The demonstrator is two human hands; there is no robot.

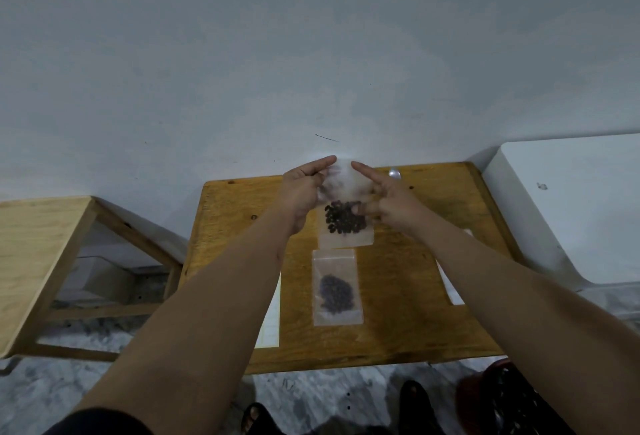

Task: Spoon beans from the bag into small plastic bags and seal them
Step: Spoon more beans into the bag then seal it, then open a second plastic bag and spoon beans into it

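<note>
Holding a small plastic bag [346, 223] of dark beans [344, 218] above the wooden surface [408, 278], the left hand [304, 192] and right hand [388, 202] have fingers pinching its top edge; a second filled bag [336, 287] lies flat toward 6 o'clock.

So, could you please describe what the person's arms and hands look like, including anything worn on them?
Both forearms are bare from wrist to near the elbow. The left hand and right hand wear no gloves, and no rings, watch or bracelets are visible. A dark sleeve edge shows at the bottom left of the head view, on the left arm; the right arm leaves the frame bare.
</note>
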